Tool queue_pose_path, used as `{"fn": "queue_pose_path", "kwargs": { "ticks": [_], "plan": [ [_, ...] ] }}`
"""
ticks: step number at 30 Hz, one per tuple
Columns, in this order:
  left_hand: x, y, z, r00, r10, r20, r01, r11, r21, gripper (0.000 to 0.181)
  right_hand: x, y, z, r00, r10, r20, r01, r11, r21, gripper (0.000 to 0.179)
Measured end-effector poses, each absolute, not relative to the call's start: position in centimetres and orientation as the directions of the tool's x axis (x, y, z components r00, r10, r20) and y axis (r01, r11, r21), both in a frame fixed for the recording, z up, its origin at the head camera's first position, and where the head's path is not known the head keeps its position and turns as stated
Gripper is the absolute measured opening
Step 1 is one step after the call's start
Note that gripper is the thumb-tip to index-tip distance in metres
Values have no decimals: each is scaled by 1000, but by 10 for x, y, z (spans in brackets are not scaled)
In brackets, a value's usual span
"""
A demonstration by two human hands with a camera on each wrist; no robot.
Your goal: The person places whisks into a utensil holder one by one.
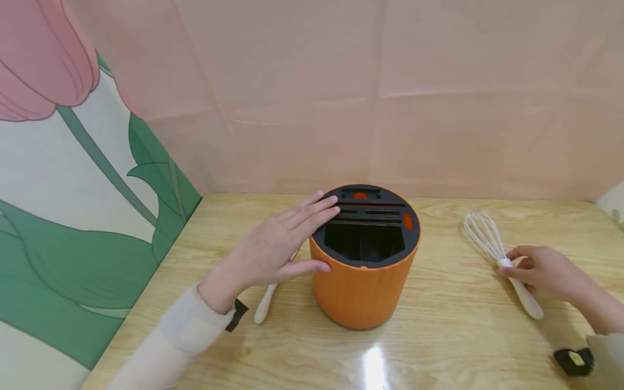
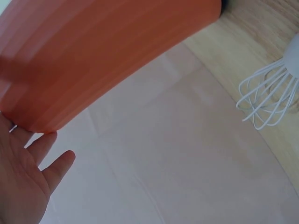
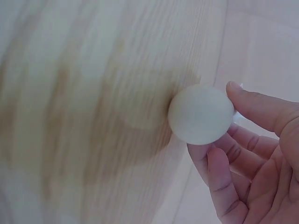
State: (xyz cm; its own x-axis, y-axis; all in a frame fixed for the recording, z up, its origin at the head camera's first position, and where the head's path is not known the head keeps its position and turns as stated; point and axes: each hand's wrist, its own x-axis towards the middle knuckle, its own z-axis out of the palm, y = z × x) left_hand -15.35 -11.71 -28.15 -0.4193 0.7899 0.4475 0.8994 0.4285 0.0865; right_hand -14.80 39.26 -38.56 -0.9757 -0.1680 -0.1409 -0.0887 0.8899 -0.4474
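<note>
At right — hand [image 1: 548, 272] grips whisk [image 1: 505, 263].

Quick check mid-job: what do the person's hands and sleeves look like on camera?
The left hand and right hand are ungloved. The left sleeve and right sleeve are pale, off-white. A black piece shows by the left cuff; a black block with a yellowish patch sits by the right.
</note>
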Motion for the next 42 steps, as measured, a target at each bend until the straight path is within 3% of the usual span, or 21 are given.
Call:
{"fn": "queue_pose_path", "kwargs": {
  "ticks": [7, 19, 27, 36, 38, 42],
  "plan": [
    [-155, -118, -283, -415, 787, 456, 901, 424, 88, 83, -149, 390, -387, -980, -160, -116, -87, 875, -477, 46],
    [-154, -116, -286, -414, 776, 476, 899, 429, 84, 83, -147, 383, -388, -984, -130, -123, -17, 756, -655, 50],
    [-154, -116, -287, -406, 774, 486, 904, 419, 87, 82, -148, 378, -383, -986, -121, -112, -4, 699, -715, 48],
    [-153, -116, -287, -412, 769, 489, 902, 421, 98, 82, -147, 367, -366, -979, -124, -164, 34, 688, -725, 59],
    [-154, -116, -287, -414, 769, 487, 901, 422, 101, 82, -146, 363, -363, -978, -130, -162, 33, 669, -742, 55],
    [-153, -116, -286, -420, 767, 485, 899, 424, 107, 82, -144, 358, -360, -981, -149, -124, 12, 593, -805, 21]
  ]
}}
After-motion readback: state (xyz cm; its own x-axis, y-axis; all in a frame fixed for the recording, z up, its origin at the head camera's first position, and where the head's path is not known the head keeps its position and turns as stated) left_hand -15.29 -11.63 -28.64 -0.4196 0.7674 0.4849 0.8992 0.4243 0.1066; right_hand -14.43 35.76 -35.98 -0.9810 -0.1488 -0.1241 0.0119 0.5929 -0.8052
